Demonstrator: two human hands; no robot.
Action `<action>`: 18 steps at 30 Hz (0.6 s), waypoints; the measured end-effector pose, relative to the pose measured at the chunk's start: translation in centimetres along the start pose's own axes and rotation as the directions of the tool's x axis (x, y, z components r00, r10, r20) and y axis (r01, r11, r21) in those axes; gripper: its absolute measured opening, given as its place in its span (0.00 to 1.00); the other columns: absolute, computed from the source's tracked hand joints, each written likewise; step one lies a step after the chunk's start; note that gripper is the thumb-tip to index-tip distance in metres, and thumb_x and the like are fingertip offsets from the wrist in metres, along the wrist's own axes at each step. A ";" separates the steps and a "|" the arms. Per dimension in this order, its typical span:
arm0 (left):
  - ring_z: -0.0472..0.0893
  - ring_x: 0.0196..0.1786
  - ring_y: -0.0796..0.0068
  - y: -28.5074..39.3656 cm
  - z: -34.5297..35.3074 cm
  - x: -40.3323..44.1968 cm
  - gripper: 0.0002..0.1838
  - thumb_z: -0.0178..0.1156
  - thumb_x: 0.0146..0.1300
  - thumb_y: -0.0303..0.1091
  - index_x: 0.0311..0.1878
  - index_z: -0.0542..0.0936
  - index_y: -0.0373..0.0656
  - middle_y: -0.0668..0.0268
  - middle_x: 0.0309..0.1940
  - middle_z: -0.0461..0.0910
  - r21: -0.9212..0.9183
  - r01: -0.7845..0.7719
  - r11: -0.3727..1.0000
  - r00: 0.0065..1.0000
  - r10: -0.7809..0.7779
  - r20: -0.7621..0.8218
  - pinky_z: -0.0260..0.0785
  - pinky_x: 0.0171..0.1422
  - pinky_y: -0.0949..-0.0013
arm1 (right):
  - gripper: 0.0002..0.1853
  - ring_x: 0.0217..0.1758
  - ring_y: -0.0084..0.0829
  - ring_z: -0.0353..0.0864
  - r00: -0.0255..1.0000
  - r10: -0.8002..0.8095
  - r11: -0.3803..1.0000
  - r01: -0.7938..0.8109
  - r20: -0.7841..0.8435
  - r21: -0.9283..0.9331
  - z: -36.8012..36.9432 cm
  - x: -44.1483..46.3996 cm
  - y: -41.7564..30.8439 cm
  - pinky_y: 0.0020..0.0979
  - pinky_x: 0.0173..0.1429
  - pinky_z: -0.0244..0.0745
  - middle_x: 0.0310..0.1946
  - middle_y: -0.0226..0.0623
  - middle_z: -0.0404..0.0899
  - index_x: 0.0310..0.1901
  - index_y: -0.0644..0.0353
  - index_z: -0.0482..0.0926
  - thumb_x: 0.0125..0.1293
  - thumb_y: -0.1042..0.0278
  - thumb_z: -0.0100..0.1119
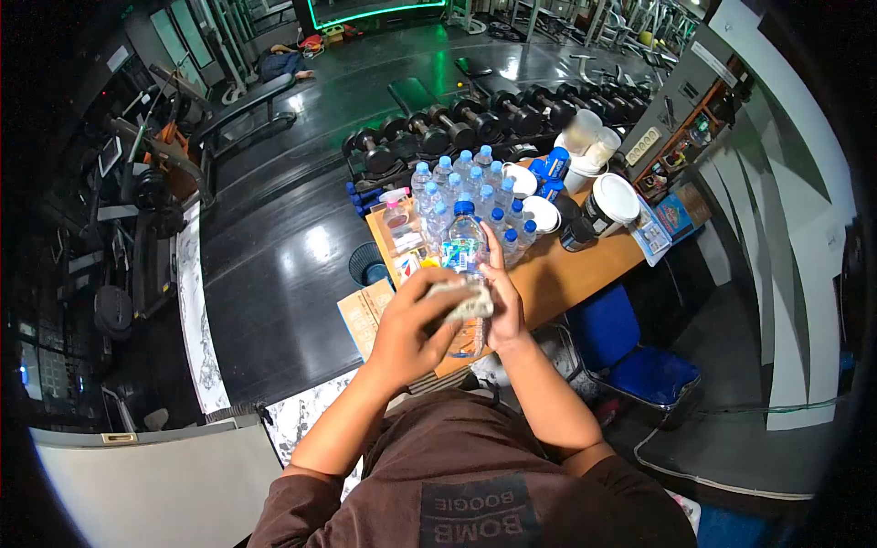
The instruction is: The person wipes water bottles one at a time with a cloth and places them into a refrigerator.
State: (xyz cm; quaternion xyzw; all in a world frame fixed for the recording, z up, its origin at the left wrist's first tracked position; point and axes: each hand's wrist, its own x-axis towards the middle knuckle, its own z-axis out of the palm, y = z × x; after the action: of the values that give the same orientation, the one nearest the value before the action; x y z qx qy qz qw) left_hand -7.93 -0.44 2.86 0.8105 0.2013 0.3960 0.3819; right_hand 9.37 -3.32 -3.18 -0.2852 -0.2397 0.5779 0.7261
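A clear plastic bottle [465,239] with a blue cap and a printed label stands upright before my chest, over the near edge of the wooden table. My right hand [501,297] is wrapped round its right side. With its fingers bent, my left hand [411,329] holds a pale crumpled cloth [475,304] against the front of the bottle. Behind it, several clear bottles [454,187] with blue caps stand close together on the table [571,279]. A spray bottle [396,212] with a pink and white top is at their left.
White-lidded tubs [616,199] and a dark cup [577,235] stand on the table's right part. Dumbbells [429,132] line a rack behind. A blue chair [644,370] is at the right, a cardboard box [365,315] and a dark basket [369,263] at the left.
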 end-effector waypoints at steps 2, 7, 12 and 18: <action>0.83 0.60 0.54 -1.1 0.1 1.2 0.25 0.71 0.54 0.18 0.58 0.87 0.43 0.55 0.57 0.81 0.098 -0.018 0.995 0.996 0.026 -0.080 0.75 0.66 0.58 | 0.36 0.70 0.38 0.79 0.998 0.049 0.999 -0.049 -0.033 -0.002 0.8 -0.1 -0.1 0.42 0.75 0.75 0.75 0.43 0.69 0.87 0.40 0.52 0.79 0.64 0.43; 0.83 0.60 0.55 -0.5 0.7 -0.6 0.24 0.71 0.55 0.19 0.57 0.88 0.43 0.57 0.56 0.82 0.138 0.005 0.990 0.999 0.000 -0.032 0.75 0.66 0.58 | 0.33 0.65 0.37 0.81 0.988 0.032 0.999 -0.034 -0.152 -0.006 0.7 0.0 0.1 0.40 0.67 0.81 0.68 0.43 0.74 0.82 0.43 0.59 0.78 0.62 0.50; 0.84 0.59 0.58 0.5 -0.6 -2.8 0.17 0.72 0.60 0.22 0.54 0.89 0.40 0.56 0.56 0.83 -0.097 0.073 0.993 0.994 -0.064 0.093 0.75 0.64 0.60 | 0.19 0.57 0.31 0.86 0.985 0.174 0.984 -0.174 0.003 0.036 -1.7 0.5 -0.3 0.39 0.62 0.84 0.57 0.36 0.82 0.67 0.56 0.73 0.80 0.60 0.55; 0.82 0.58 0.65 -0.9 -1.5 -2.7 0.14 0.73 0.65 0.27 0.54 0.89 0.37 0.57 0.56 0.83 -0.203 0.115 0.972 0.986 -0.137 -0.095 0.72 0.65 0.64 | 0.26 0.62 0.28 0.83 0.984 0.176 0.972 -0.172 0.010 -0.157 -1.3 0.1 0.1 0.36 0.67 0.80 0.62 0.32 0.80 0.73 0.55 0.71 0.81 0.53 0.60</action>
State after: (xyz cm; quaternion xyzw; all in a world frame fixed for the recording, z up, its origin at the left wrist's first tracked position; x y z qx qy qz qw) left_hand -10.77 -0.88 1.41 0.7316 0.2326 0.4324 0.4730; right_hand 10.25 -3.36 -4.17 -0.3541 -0.2669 0.6222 0.6452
